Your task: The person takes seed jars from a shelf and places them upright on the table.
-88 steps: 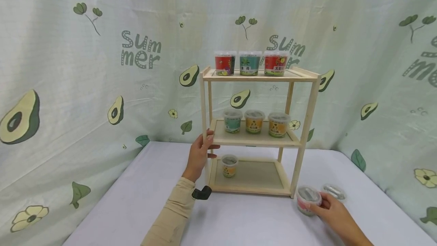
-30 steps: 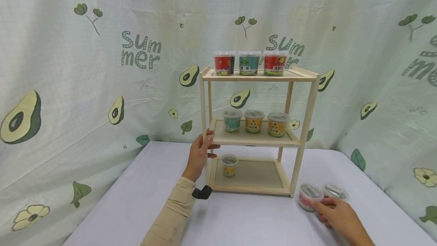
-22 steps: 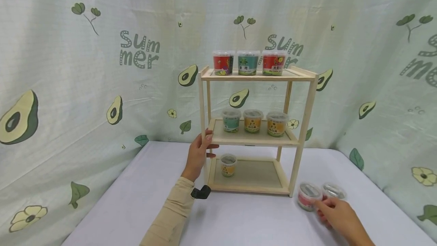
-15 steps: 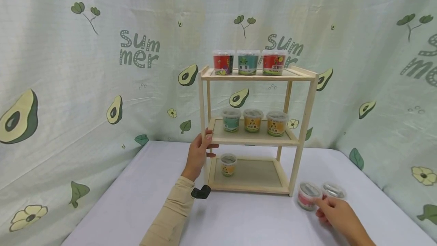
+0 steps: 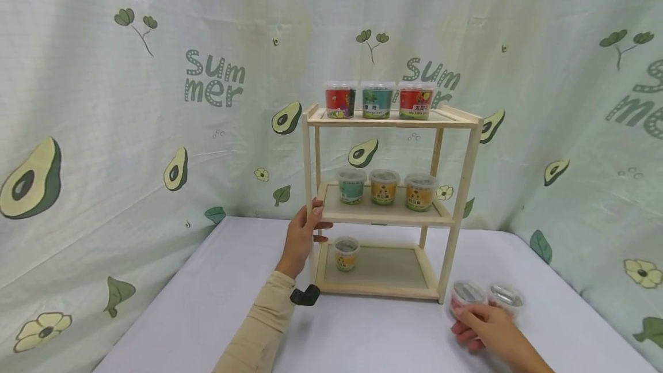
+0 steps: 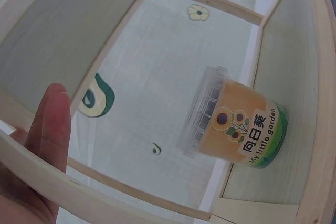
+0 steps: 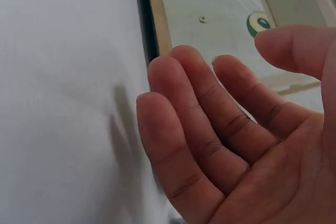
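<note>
My left hand [image 5: 299,240] grips the left front post of a three-tier wooden shelf [image 5: 385,292], at the height of the middle tier. In the left wrist view its fingers [image 6: 55,127] reach past the wood, beside a cup with a sunflower label [image 6: 241,121] on a tier. My right hand [image 5: 489,330] is just in front of a clear-lidded cup with a pink label [image 5: 466,292], partly hiding it. The right wrist view shows that hand [image 7: 231,124] with loosely bent fingers and nothing in them. Another lidded cup [image 5: 505,294] stands right beside the pink one.
On the top tier stand a red cup [image 5: 340,101], a teal cup [image 5: 377,101] and another red cup [image 5: 416,102]. The middle tier bears a teal cup [image 5: 351,189] and two orange ones [image 5: 384,189]. One orange cup [image 5: 346,255] is on the bottom tier.
My right hand first slid the pink-labelled cup rightward, next to the other lidded cup. It has since let go and moved left, in front of the cup. The left hand stays put.
</note>
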A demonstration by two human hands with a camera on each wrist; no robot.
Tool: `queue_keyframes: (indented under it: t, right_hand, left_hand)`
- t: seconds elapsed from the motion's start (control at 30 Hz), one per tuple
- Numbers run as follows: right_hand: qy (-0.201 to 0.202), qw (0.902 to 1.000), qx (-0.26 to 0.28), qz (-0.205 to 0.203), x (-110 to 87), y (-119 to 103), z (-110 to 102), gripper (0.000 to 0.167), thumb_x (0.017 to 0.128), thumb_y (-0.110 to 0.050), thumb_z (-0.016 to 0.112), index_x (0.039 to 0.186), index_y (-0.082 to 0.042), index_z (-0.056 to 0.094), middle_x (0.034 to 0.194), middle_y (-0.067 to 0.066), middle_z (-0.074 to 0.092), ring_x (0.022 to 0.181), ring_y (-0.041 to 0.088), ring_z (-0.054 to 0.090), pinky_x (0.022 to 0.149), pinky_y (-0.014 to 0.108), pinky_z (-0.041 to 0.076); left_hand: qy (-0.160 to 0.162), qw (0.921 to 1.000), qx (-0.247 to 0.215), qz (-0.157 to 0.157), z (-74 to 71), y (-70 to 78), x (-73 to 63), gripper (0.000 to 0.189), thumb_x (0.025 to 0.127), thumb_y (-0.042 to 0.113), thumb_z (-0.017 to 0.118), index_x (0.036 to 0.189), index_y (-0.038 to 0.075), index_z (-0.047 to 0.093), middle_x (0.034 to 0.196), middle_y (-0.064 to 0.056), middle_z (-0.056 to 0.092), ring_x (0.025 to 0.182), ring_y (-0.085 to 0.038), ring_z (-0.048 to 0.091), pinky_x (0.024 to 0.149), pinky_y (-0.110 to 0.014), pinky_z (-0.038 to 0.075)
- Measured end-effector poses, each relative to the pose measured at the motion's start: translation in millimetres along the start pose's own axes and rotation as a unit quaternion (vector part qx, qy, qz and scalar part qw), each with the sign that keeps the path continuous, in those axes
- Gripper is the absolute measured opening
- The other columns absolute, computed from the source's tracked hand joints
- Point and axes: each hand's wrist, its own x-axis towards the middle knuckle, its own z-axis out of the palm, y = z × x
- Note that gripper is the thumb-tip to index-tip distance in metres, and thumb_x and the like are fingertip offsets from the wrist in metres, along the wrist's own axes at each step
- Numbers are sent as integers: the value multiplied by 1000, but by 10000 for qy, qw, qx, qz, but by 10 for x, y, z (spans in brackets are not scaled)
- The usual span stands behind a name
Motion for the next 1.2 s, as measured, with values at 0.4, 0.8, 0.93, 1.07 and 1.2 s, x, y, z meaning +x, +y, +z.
queue_keyframes:
  t: [0.4, 0.8, 0.93, 1.07, 1.2]
  right_hand:
    - [-540, 9971, 129, -518, 388, -213, 325, 33, 103, -25, 58, 108, 8, 63, 91, 12, 70, 79, 26, 68, 66, 35, 58]
    - [68, 9947, 769, -677, 833, -426, 697, 32, 101, -17, 60, 113, 14, 60, 94, 14, 70, 89, 28, 70, 73, 38, 59]
    - [414, 9929, 892, -665, 956, -476, 794, 29, 101, -13, 60, 112, 14, 61, 95, 16, 70, 89, 29, 70, 76, 38, 59]
    - [745, 9918, 840, -610, 1090, -503, 888, 26, 100, -12, 61, 111, 11, 64, 96, 16, 71, 89, 26, 69, 78, 39, 59]
    - [845, 9916, 815, -547, 1182, -505, 956, 27, 99, -15, 62, 110, 10, 64, 94, 13, 72, 89, 26, 70, 79, 42, 58]
  left_hand:
    - [-20, 9999, -144, 44, -3, -25, 37, 43, 105, 35, 54, 140, 10, 55, 121, -15, 65, 104, -41, 66, 70, -42, 59]
    - [-61, 9999, -64, 133, 0, -77, -11, 49, 101, 47, 57, 136, 12, 58, 121, -13, 65, 101, -37, 68, 69, -41, 59]
    - [-25, 9999, -14, 120, 3, -88, -25, 48, 101, 48, 57, 135, 14, 58, 124, -11, 64, 103, -40, 67, 69, -40, 59]
    - [-5, 9999, -9, 154, 0, -81, -9, 48, 101, 49, 57, 134, 15, 59, 128, -10, 63, 103, -40, 67, 69, -40, 59]
    - [-9, 9998, -1, 189, 4, -73, 0, 49, 101, 48, 56, 135, 12, 58, 129, -11, 62, 101, -36, 69, 68, -40, 59]
